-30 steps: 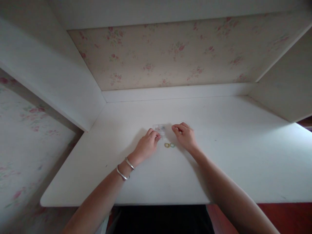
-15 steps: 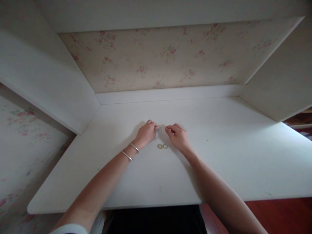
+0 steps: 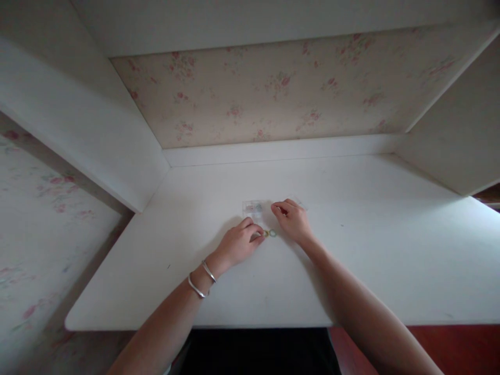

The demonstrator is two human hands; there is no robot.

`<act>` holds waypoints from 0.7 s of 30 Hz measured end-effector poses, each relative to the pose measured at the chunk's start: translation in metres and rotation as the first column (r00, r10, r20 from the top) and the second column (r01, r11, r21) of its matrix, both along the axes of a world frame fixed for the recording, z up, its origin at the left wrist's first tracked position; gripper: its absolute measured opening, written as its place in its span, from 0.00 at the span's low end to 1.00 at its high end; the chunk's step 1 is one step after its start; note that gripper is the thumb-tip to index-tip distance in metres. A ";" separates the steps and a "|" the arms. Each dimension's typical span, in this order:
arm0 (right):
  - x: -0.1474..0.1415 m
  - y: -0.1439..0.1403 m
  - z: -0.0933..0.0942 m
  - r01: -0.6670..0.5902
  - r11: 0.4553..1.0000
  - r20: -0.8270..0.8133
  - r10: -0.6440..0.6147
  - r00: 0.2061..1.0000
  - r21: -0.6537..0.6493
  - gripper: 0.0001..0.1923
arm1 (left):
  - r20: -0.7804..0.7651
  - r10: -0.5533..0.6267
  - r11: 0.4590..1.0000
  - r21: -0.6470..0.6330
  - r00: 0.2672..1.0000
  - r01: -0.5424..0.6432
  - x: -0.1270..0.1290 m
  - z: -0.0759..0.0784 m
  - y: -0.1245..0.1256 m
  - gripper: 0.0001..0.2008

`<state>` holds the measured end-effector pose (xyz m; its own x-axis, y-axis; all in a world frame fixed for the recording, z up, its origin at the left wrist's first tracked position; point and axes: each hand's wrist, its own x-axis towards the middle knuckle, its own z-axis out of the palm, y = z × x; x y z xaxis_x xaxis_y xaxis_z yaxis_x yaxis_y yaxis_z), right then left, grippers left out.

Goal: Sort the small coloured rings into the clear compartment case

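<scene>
My left hand (image 3: 238, 244) rests on the desk (image 3: 351, 250), fingertips pinched at the yellow ring (image 3: 266, 233), with the green ring (image 3: 273, 233) touching it. My right hand (image 3: 294, 220) is curled, pinching something too small to tell, beside a clear bag (image 3: 253, 208) that seems to hold more rings.

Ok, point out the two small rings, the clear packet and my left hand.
small rings (image 3: 270, 233), head view, on the pair's middle.
clear packet (image 3: 253, 208), head view, on its centre.
left hand (image 3: 239, 244), head view, on the back of the hand.
</scene>
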<state>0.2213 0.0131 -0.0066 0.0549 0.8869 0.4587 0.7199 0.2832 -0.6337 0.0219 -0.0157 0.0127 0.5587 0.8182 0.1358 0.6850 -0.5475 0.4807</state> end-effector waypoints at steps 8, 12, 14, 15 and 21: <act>0.001 0.002 -0.003 0.016 1.000 -0.021 -0.017 1.000 -0.020 0.13 | -0.129 -0.017 0.998 0.051 0.991 0.024 0.007 -0.002 0.000 0.12; -0.001 0.000 -0.002 -0.001 1.000 -0.012 0.001 1.000 -0.014 0.13 | -0.160 -0.030 0.995 0.084 0.987 0.044 0.007 -0.002 -0.001 0.13; -0.002 -0.002 0.000 -0.014 1.000 -0.003 0.014 1.000 -0.005 0.13 | -0.176 -0.026 0.994 0.098 0.984 0.044 0.006 -0.001 -0.002 0.14; -0.002 -0.003 0.000 -0.021 1.000 -0.001 0.021 1.000 -0.003 0.13 | -0.183 -0.024 0.994 0.103 0.983 0.043 0.006 -0.001 -0.002 0.14; -0.005 -0.021 0.001 -0.116 0.993 0.006 0.116 0.993 -0.024 0.12 | -0.191 -0.026 0.991 0.124 0.981 0.050 0.002 0.000 -0.005 0.13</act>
